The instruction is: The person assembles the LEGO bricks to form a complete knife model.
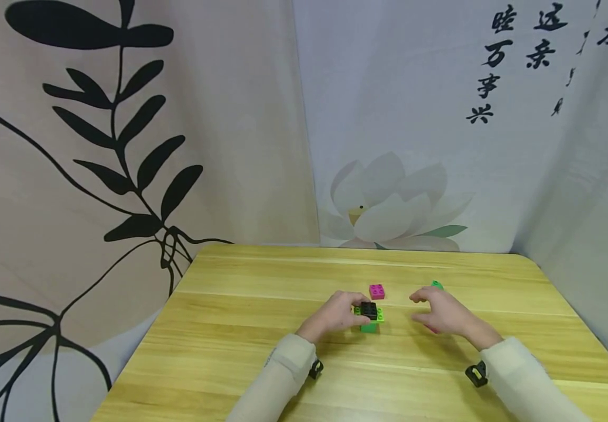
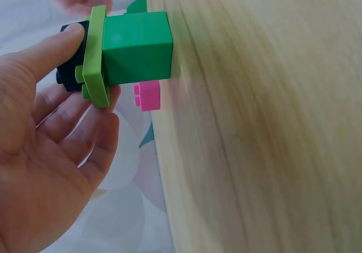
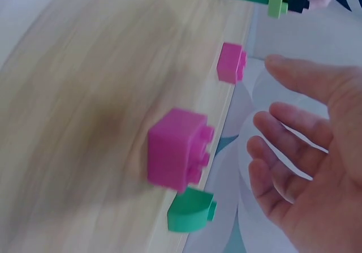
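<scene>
1. Left grip pinches the black brick, the stack just beneath; uneven squeezing could tilt it.
2. Right grip, empty, loosely spread, hangs near a pink brick; low sweeping could knock it.

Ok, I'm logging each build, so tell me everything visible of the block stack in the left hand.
The stack has three plastic-looking parts: a green block at the bottom, a thin, studded lime plate jutting beyond it, and a studded black block on top. It is upright; whether its base touches the table is unclear. The left hand grips it at the black block.
</scene>
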Demonstrator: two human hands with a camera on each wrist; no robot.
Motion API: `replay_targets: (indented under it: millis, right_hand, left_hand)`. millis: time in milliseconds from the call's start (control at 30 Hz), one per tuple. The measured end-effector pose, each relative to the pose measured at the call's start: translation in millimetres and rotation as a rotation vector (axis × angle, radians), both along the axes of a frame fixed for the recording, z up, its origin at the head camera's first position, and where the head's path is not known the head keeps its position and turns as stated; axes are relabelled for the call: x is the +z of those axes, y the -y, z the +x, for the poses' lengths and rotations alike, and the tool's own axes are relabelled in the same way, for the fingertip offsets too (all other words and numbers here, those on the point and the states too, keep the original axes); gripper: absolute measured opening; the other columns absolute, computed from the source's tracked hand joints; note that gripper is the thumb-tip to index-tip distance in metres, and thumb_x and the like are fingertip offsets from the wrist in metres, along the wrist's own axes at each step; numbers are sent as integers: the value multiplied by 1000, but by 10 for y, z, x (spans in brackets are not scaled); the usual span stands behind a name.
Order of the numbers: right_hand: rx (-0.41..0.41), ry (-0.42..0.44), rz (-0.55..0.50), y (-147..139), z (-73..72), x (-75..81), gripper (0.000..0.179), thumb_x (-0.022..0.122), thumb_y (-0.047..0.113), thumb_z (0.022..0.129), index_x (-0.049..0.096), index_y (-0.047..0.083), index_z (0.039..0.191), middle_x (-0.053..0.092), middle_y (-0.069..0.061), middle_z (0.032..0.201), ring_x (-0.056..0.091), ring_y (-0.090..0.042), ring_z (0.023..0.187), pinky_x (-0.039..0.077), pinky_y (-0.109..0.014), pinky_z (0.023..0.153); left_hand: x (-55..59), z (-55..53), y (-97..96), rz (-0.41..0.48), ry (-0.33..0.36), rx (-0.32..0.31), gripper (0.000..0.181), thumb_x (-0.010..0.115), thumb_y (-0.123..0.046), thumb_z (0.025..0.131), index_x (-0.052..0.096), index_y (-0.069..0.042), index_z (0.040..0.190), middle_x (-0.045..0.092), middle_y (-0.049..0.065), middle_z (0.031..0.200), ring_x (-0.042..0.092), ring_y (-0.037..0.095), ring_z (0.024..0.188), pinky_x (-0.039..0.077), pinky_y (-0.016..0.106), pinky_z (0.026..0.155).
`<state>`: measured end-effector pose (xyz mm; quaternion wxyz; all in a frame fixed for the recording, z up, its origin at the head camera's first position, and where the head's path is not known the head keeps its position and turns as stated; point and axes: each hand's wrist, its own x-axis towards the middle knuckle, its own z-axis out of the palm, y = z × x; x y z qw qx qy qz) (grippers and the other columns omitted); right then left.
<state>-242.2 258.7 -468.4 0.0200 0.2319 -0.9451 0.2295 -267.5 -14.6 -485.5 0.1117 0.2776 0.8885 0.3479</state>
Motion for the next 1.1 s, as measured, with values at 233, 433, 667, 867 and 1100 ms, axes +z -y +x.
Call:
replay_targets:
  millis: [233, 433, 667, 867, 1100]
  right_hand:
    - [19, -17, 31, -138, -8, -37, 38, 79, 17, 77, 65, -2, 107, 64, -11, 103, 58, -34, 99, 47, -49, 84]
    - [-1, -1, 63, -227, 26, -80, 41, 79, 20, 77, 65, 0, 109, 60, -16, 110, 54, -39, 107, 44, -52, 88]
    - [-22, 3, 80, -274, 52, -113, 46, 81, 23, 73, 65, 1, 110, 60, -18, 110, 54, -40, 105, 44, -52, 87]
    - [-33, 39, 82, -318, 56, -135, 50, 82, 23, 72, 64, -1, 112, 60, -18, 110, 57, -35, 99, 48, -49, 82]
    - [-24, 91, 69, -351, 60, -176, 50, 83, 20, 71, 63, -3, 111, 63, -9, 102, 58, -22, 87, 50, -39, 75]
  left_hand:
    - [-3, 3, -2, -7, -1, 5, 36, 75, -29, 82, 65, -18, 115, 65, -7, 100, 57, 4, 86, 46, 20, 75]
    - [3, 7, -2, 8, 14, 16, 36, 75, -28, 81, 65, -18, 114, 65, -8, 100, 57, 4, 87, 46, 21, 76]
    - [-2, 12, -1, 8, 23, 15, 35, 75, -28, 82, 65, -19, 114, 65, -7, 101, 57, 3, 88, 46, 21, 78]
    - [-7, 7, -2, 5, 7, 3, 33, 75, -28, 82, 65, -18, 113, 66, -7, 101, 57, 2, 88, 46, 20, 77]
    - [-11, 6, -5, 15, 16, 9, 32, 75, -27, 82, 66, -18, 111, 65, -8, 99, 57, 3, 86, 46, 20, 75]
